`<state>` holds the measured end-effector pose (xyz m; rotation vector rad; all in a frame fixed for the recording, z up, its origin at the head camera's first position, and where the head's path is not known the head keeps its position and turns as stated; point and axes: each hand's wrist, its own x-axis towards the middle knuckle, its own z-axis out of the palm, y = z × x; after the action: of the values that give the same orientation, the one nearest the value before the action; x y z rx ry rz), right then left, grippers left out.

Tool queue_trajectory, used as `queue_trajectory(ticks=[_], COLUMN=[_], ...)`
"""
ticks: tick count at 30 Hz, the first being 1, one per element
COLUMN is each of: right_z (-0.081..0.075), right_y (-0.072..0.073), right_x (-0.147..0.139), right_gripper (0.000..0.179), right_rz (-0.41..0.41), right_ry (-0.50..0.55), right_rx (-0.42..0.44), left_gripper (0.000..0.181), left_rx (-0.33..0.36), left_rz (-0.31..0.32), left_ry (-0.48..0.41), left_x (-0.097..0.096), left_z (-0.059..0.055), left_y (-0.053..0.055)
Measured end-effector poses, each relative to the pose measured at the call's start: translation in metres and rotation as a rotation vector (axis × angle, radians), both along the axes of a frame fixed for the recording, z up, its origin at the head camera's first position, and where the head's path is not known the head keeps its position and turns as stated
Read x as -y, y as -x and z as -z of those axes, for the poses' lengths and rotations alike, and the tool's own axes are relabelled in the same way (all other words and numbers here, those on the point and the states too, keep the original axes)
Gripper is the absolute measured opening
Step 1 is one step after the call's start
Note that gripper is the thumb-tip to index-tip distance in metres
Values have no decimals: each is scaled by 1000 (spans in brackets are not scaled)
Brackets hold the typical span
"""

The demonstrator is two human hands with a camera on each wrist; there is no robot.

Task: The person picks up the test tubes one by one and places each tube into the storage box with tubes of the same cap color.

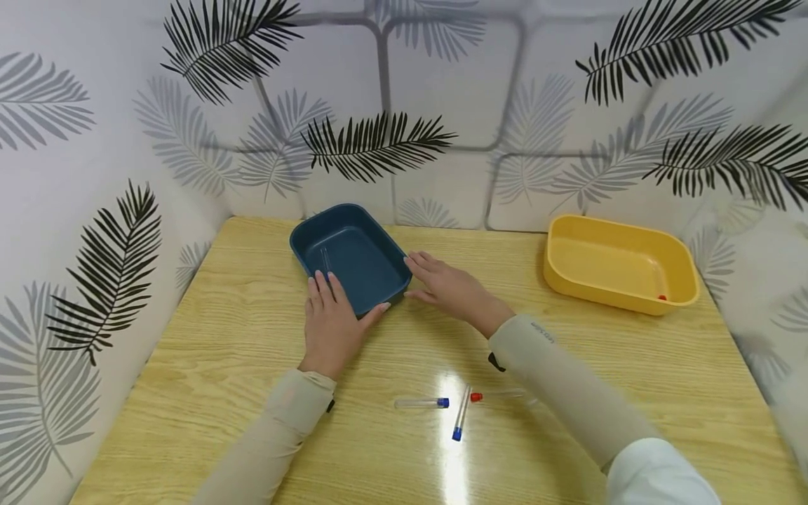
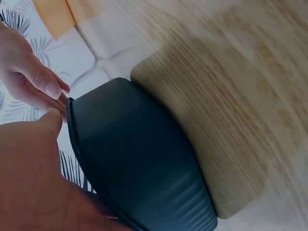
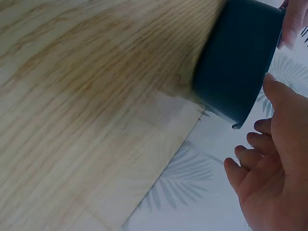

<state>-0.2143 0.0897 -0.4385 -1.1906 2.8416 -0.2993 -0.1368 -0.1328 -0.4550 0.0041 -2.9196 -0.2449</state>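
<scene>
A dark blue plastic bin (image 1: 353, 263) sits turned at an angle near the table's back edge. A clear tube (image 1: 325, 259) lies inside along its left wall. My left hand (image 1: 331, 322) rests at the bin's front left side, fingers straight over the rim and thumb along the front corner. At the right side of the bin, my right hand (image 1: 448, 286) has its straight fingertips right at the rim. In the right wrist view the thumb (image 3: 276, 89) meets the bin's edge, the other fingers loosely bent.
Two blue-capped tubes (image 1: 419, 402) and a red-capped tube (image 1: 476, 397) lie on the wooden table (image 1: 221, 337) near the front middle. A yellow bin (image 1: 621, 298) stands at the back right, a bit of red inside. Leaf-patterned covering (image 1: 442, 189) rises behind the table.
</scene>
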Motion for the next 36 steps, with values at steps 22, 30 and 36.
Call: queue_trajectory(ticks=[22,30,36], right_z=[14,13,12], right_y=[-6,-14,-21], right_x=[4,1,0], right_gripper=[46,42,40], right_rz=[-48,-42,-30], right_ry=[111,135,125], right_rx=[-125,-145,-146], left_gripper=[111,114,115], left_rx=[144,186,214], left_rz=[-21,49,103], left_ry=[-59,-77,-91], left_x=[11,22,29], left_z=[-3,0,2], left_y=[5,10,12])
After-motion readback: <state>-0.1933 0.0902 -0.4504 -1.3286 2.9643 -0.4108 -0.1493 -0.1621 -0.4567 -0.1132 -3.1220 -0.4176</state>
